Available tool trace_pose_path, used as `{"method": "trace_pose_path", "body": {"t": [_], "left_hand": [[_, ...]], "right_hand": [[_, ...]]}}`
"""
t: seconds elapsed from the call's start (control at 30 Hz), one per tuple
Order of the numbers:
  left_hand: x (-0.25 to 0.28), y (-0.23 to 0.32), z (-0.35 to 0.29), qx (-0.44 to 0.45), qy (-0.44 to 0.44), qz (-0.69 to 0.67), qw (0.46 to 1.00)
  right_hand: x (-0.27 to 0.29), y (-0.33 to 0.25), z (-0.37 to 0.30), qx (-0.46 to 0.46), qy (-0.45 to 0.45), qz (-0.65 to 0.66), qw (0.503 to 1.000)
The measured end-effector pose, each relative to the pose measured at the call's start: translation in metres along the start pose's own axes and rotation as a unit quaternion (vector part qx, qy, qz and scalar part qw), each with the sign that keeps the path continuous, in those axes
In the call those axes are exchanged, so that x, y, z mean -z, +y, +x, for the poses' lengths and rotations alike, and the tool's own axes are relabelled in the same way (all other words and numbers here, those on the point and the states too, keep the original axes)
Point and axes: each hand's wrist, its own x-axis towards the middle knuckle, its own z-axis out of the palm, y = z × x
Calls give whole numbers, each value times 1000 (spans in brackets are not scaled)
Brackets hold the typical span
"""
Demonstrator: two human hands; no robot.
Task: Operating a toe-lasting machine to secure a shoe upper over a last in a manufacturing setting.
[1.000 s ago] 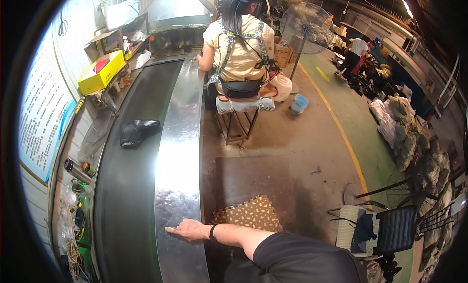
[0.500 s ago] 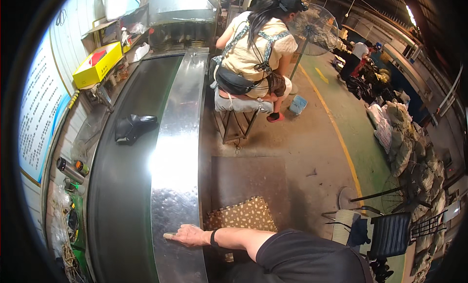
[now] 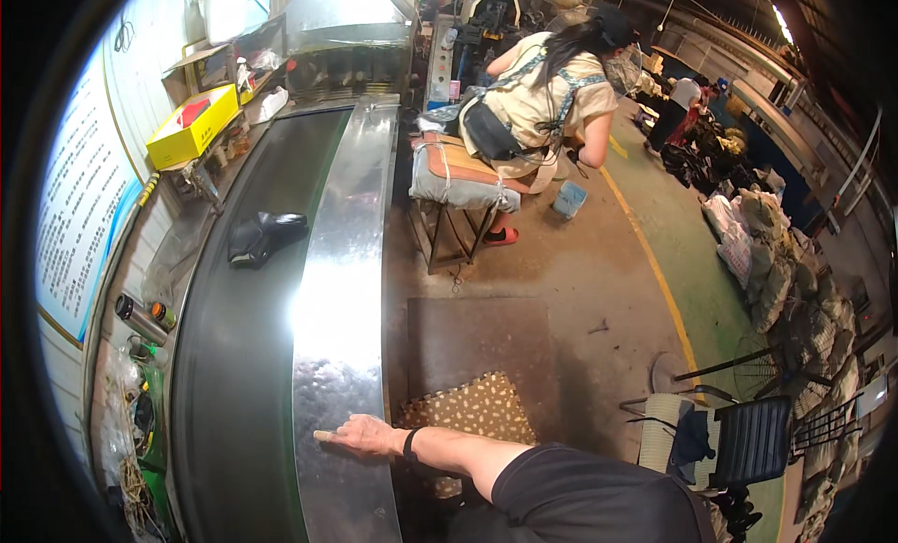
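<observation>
Right hand (image 3: 360, 436): index extended, can't tell grip | metal strip (image 3: 340, 333): silvery, shiny (mottled nearby)

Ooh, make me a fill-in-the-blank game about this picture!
1. The person's hand rests on the shiny strip, and the wristband is coloured ____.
2. The number of black shoe-like things on the dark belt is ____.
3. The open box on the left, with something red inside, is coloured ____.
4. The small blue tub stands on the ____.

Missing words: black; one; yellow; floor.
</observation>
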Motion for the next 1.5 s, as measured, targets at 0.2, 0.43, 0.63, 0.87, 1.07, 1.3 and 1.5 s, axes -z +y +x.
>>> {"method": "trace_pose_path", "body": {"t": [0.2, 0.43, 0.63, 0.87, 1.07, 1.3, 1.5], "left_hand": [[-2, 8, 3, 17, -24, 0, 1000], [11, 14, -4, 32, -41, -4, 999], [6, 16, 2, 4, -29, -14, 999], [6, 10, 2, 41, -43, -23, 998], [-23, -13, 11, -31, 23, -87, 995], [-10, -25, 9, -37, 42, -110, 992], [57, -143, 27, 186, 196, -274, 923]], "right_hand": [[-13, 16, -10, 5, -23, 52, 998], [-3, -4, -5, -35, 32, -10, 999], [-8, 10, -10, -20, 57, -76, 995], [-8, 8, -3, 33, 101, 21, 994], [5, -10, -6, 4, 18, 58, 998], [-2, -14, -2, 39, 142, 202, 968], [0, -10, 4, -138, -25, 253, 957]]}}
